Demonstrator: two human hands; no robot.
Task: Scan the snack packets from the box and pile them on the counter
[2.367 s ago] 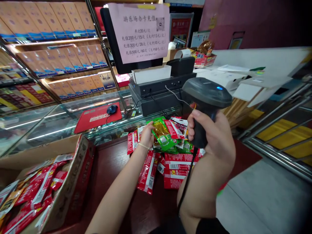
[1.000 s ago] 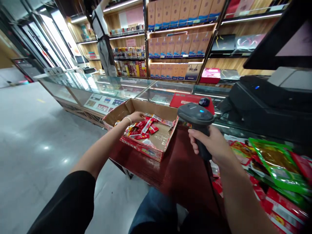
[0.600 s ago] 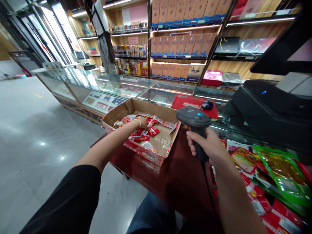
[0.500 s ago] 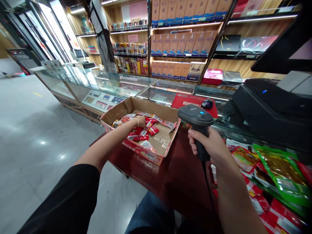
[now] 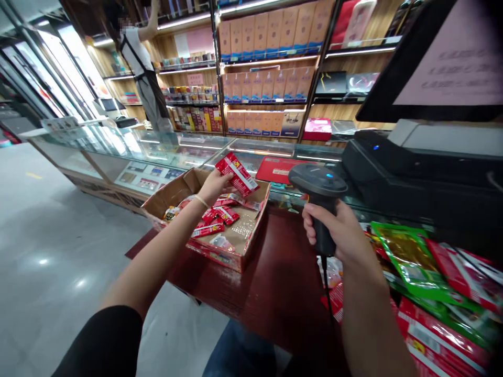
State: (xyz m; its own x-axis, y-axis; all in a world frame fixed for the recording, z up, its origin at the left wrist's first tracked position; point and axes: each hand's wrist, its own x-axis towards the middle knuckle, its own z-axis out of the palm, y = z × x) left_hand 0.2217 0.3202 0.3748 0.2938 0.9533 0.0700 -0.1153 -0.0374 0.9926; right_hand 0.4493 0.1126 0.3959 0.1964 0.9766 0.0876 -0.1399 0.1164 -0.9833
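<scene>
Above the open cardboard box, my left hand is closed on one end of a red snack packet, whose white barcode band faces up. More red packets and a few pale ones lie loosely inside the box. My right hand grips a black barcode scanner by its handle, with a small blue light lit on top. The scanner's head is just right of the box and apart from the packet. Its cable hangs down over the dark red table.
Piled packets, including a green bag, lie on the right beneath my forearm. A black terminal with a screen stands behind them. Across the back runs a glass counter with a red mat. A person reaches toward shelves beyond.
My left hand has lifted a red packet up out of the box. The view has swung to the right, showing more of the screen. My right hand still holds the scanner.
</scene>
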